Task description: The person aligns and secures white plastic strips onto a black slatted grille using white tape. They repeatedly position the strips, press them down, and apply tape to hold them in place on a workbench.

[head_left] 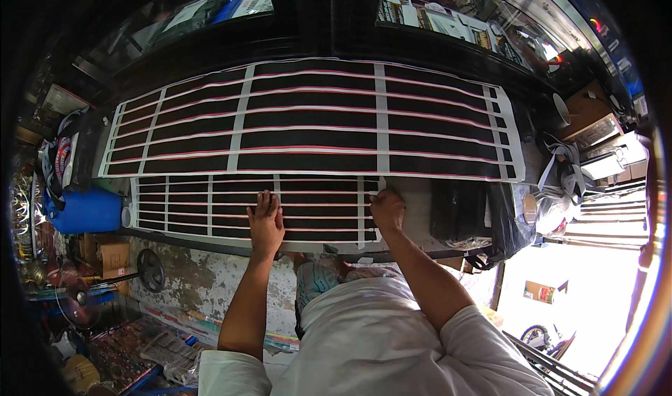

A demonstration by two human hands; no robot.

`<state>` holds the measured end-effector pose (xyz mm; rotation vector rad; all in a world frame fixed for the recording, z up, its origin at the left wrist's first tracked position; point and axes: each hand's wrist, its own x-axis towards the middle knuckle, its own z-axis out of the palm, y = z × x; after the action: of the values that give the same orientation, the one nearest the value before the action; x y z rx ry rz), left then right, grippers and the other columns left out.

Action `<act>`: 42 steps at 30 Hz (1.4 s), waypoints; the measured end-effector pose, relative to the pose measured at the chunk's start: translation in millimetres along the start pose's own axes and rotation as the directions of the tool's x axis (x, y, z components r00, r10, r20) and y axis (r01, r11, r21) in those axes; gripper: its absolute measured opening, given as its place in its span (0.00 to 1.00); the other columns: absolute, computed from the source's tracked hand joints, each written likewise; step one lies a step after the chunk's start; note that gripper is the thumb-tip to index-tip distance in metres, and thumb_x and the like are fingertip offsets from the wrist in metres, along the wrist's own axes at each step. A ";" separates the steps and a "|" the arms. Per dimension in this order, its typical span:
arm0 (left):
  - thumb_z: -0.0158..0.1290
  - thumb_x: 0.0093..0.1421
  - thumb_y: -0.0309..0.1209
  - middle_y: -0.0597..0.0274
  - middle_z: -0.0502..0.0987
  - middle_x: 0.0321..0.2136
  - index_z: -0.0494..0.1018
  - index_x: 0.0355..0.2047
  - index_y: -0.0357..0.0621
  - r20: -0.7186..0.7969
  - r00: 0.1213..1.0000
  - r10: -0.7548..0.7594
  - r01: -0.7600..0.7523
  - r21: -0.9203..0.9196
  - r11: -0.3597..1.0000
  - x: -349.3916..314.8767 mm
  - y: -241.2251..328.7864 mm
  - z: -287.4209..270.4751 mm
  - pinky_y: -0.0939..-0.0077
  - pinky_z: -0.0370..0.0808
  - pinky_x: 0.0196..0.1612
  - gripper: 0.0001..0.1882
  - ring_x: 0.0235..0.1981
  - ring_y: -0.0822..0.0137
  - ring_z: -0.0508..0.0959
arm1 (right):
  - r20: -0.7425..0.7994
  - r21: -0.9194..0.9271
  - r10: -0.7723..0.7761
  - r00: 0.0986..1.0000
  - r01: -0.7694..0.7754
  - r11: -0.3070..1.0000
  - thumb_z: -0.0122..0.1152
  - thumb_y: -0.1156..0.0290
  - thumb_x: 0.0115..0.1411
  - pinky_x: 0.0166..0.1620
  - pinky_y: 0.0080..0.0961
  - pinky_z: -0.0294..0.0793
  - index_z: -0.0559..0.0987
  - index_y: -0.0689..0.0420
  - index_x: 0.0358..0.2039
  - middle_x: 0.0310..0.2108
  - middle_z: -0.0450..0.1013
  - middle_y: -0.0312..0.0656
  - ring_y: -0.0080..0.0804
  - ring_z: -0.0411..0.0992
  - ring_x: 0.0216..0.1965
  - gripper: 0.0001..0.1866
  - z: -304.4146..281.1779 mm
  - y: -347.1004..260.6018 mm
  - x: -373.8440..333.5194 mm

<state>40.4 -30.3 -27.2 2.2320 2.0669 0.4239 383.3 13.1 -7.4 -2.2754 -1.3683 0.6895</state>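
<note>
Two long black sheets with white and red lengthwise stripes and pale crosswise strips lie on the bench. The smaller near sheet (189, 206) is partly overlapped by the larger far sheet (308, 116). Flat on the near sheet, right of its middle, rests my left hand (266, 222), fingers stretched out and holding nothing. My right hand (389, 208) is closed at that sheet's right end, close to a pale crosswise strip (361, 217). Whatever its fingertips pinch is hidden behind the hand.
Glass-fronted cabinets with papers (448, 22) stand behind the bench. A blue container (84, 210) is at the left end. To the right are black plastic-wrapped goods (509, 217) and a white roll (560, 109). A fan (78, 297) stands at lower left.
</note>
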 end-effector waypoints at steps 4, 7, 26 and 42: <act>0.50 0.77 0.37 0.49 0.67 0.73 0.73 0.69 0.48 0.040 0.999 -0.014 0.016 -0.050 0.999 0.7 -4.6 0.2 0.19 0.60 0.69 0.23 0.76 0.46 0.63 | -0.034 0.042 -0.016 0.999 0.017 0.999 0.75 0.66 0.59 0.45 0.49 0.83 0.86 0.56 0.29 0.33 0.84 0.53 0.58 0.84 0.39 0.08 0.4 -1.3 3.1; 0.50 0.78 0.37 0.49 0.67 0.73 0.73 0.69 0.48 0.041 0.999 -0.014 0.017 -0.090 0.996 -1.3 -6.7 -1.1 0.18 0.60 0.68 0.23 0.76 0.46 0.62 | -0.066 0.071 -0.037 0.997 0.041 0.997 0.74 0.67 0.59 0.43 0.49 0.83 0.85 0.57 0.27 0.31 0.83 0.54 0.58 0.84 0.38 0.09 -0.1 -2.0 1.9; 0.49 0.78 0.40 0.49 0.60 0.76 0.60 0.77 0.52 0.022 0.998 0.062 -0.063 0.068 0.996 -10.8 15.6 1.2 0.29 0.53 0.75 0.31 0.79 0.48 0.57 | -0.107 -0.076 -0.509 0.854 0.504 0.861 0.67 0.84 0.54 0.46 0.52 0.79 0.77 0.59 0.38 0.40 0.75 0.54 0.60 0.76 0.44 0.13 -2.1 23.0 -0.4; 0.47 0.78 0.49 0.47 0.65 0.74 0.68 0.69 0.37 0.135 0.924 0.357 -0.329 -0.195 0.924 14.4 148.3 9.9 0.35 0.58 0.75 0.31 0.77 0.49 0.60 | -0.131 0.054 -0.548 0.826 0.558 0.828 0.62 0.81 0.63 0.49 0.54 0.76 0.80 0.58 0.43 0.41 0.74 0.54 0.63 0.74 0.46 0.09 -16.5 26.9 -12.8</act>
<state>187.2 -28.5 0.6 2.4326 1.4980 0.3975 406.7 -11.6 -6.7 -1.6767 -1.7847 0.4076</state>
